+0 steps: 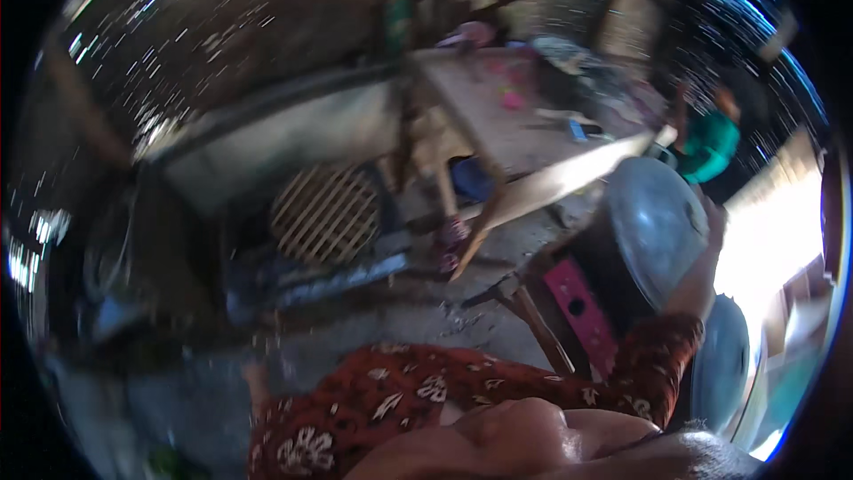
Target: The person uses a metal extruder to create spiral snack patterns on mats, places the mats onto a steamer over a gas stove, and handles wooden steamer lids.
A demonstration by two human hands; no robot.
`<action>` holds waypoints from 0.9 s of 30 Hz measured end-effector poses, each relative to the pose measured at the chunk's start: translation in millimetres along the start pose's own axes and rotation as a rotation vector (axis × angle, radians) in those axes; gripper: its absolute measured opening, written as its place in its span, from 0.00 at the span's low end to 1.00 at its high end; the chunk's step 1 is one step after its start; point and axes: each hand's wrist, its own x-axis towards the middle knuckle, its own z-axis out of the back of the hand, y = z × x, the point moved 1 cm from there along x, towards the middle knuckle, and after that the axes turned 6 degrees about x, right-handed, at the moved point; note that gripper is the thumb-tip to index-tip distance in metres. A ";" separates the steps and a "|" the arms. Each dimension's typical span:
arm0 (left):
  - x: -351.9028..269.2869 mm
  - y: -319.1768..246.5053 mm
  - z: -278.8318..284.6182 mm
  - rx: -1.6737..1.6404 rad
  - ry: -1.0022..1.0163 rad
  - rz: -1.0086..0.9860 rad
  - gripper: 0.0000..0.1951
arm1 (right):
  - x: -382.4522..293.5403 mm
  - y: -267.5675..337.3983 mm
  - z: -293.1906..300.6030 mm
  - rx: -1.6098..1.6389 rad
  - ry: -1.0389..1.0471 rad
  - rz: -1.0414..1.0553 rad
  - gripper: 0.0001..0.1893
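Observation:
My right hand [716,220] is at the top face of a large round metal lid [650,213], by its knob, and appears to grip it. The lid is tilted over a dark stove or cabinet with a pink front panel [580,310]. A second round metal lid or pan [723,353] is below my right forearm. Far to the left, a blurred bit of skin [256,380] shows past the edge of the red patterned garment. It may be my left hand, but its fingers cannot be made out.
A wooden table [460,100] holds a pink item, a blue item and cloth-like heaps. Under it is a dark blue container [472,179]. A round slatted rack [326,213] lies in a low basin area. Another person in a green shirt [710,143] is at the far right.

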 end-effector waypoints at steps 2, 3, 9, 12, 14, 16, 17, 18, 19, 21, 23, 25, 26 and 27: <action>-5.5 23.3 -19.1 0.054 0.079 0.042 0.25 | 8.4 -5.2 -13.0 0.015 0.021 0.022 0.23; -10.7 40.6 -32.9 0.189 0.041 -0.008 0.30 | 15.6 -5.3 -27.2 0.037 0.038 0.027 0.22; -28.2 -22.4 -26.3 -0.011 0.324 -0.125 0.29 | -18.2 -36.4 -49.9 0.174 -0.013 -0.113 0.19; -35.0 -26.5 -30.2 -0.104 0.375 -0.070 0.29 | -39.0 -13.0 -58.9 0.296 -0.039 -0.159 0.17; -48.1 -37.9 -1.3 -0.191 0.431 -0.026 0.29 | -50.8 5.5 -49.6 0.385 -0.066 -0.177 0.16; -35.3 -19.4 -3.5 -0.174 0.462 -0.039 0.29 | -52.4 41.2 -37.0 0.490 -0.076 -0.179 0.15; -22.2 -1.2 -25.9 -0.167 0.481 -0.065 0.30 | -49.3 61.0 -29.7 0.541 -0.076 -0.170 0.14; -7.5 13.3 -46.8 -0.151 0.505 -0.101 0.30 | -47.9 78.0 -19.6 0.588 -0.074 -0.164 0.14; 5.7 23.4 -62.8 -0.072 0.448 -0.116 0.27 | -44.5 94.7 -8.8 0.638 -0.075 -0.164 0.13; 33.0 39.0 -82.0 0.086 0.334 -0.155 0.21 | -36.0 124.8 8.7 0.735 -0.070 -0.159 0.12; 40.2 12.0 -48.9 0.023 0.425 -0.149 0.22 | -28.0 173.0 31.6 0.840 -0.065 -0.120 0.11; 56.8 2.6 -30.6 0.011 0.434 -0.178 0.23 | -16.1 221.6 46.4 0.938 -0.032 -0.090 0.10; 68.8 2.0 -38.6 0.027 0.396 -0.207 0.23 | -8.3 251.1 49.1 0.982 0.005 -0.066 0.10; 79.8 1.1 -40.4 0.045 0.362 -0.244 0.23 | -1.6 279.1 49.8 1.013 0.043 -0.043 0.09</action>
